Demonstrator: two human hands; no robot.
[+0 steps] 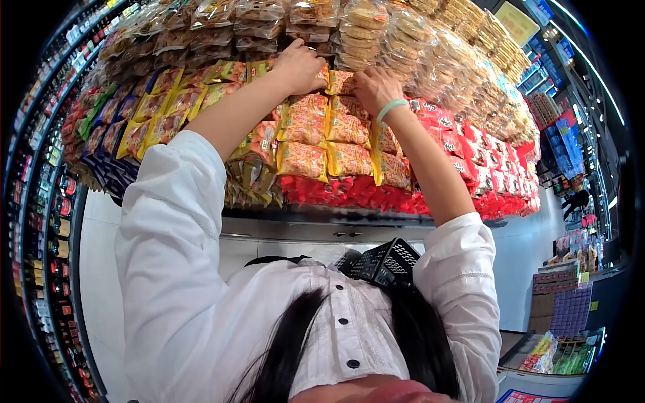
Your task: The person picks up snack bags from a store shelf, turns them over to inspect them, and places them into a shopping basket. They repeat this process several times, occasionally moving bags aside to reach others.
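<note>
Yellow-edged snack packets point(349, 129) with orange-red printing lie in neat stacked rows on the display in front of me. My left hand point(300, 68) is at the back of these rows, fingers bent down around a yellow packet; its fingertips are partly hidden. Just to the right, my right hand point(377, 91), with a pale green bangle point(391, 109) on the wrist, curls its fingers against the edge of a packet point(341, 83) in the back row. That packet lies between the two hands.
Clear bags of round biscuits point(363, 30) are piled behind the packets. Red packets point(470, 151) fill the right side, and other yellow packets point(153, 106) the left. A black basket point(386, 260) is near my waist. Bottle shelves point(60, 228) line the far left.
</note>
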